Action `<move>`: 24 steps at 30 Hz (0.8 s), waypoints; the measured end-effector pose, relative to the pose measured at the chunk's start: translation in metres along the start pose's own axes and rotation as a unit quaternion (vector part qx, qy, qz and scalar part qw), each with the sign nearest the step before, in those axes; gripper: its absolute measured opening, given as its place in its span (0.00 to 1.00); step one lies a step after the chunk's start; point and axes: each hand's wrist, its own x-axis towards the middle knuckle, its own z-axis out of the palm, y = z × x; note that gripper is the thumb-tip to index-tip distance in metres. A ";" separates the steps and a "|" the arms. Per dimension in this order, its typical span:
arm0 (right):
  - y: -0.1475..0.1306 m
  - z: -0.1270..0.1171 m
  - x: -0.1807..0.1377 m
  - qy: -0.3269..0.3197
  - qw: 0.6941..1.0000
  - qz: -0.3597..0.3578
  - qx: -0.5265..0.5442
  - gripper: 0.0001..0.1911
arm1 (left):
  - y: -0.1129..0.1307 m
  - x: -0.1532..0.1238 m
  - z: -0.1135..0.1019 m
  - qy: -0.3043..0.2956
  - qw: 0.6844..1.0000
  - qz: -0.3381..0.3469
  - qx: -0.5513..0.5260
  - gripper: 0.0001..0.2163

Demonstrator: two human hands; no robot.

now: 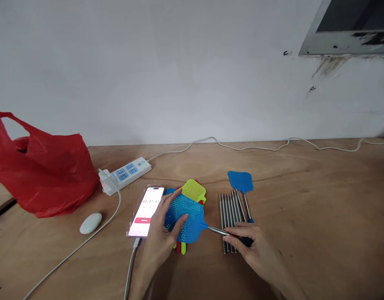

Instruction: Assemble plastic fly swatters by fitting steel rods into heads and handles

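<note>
My left hand (163, 227) grips the perforated head of a blue fly swatter (193, 225), thumb on its face and fingers at its upper edge. At its neck a metal rod runs to the right, and my right hand (248, 241) is closed round that rod near its dark end. Under the held head lie more swatter heads, a yellow-green one (193, 190) showing most, with bits of red and blue. Several silver telescopic rods (228, 212) lie side by side, partly behind my right hand. Beyond them rests another blue fly swatter (241, 181) with a metal handle.
A lit phone (146, 212) with a cable lies left of my left hand. Farther left are a white mouse-shaped object (91, 223), a white power strip (126, 175) and a red plastic bag (51, 166). A white cord (242, 148) runs along the wall (185, 75).
</note>
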 end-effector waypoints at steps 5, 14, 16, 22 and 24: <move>-0.004 0.002 0.000 0.032 0.999 0.004 0.009 0.12 | 0.005 0.008 -0.002 0.002 1.000 0.014 0.009 0.21; -0.019 -0.003 0.010 -0.035 0.997 0.046 0.044 0.13 | -0.003 0.013 0.001 0.017 0.999 -0.022 0.040 0.24; -0.019 -0.002 0.012 -0.032 0.994 0.055 0.085 0.15 | -0.005 0.010 0.001 0.054 0.997 -0.052 0.032 0.23; -0.022 0.007 0.018 -0.041 0.962 0.105 0.250 0.16 | -0.001 -0.001 0.006 0.124 0.984 -0.111 -0.062 0.21; -0.023 0.010 0.021 -0.014 0.947 0.125 0.295 0.18 | 0.000 -0.005 0.009 0.128 0.983 -0.112 -0.068 0.20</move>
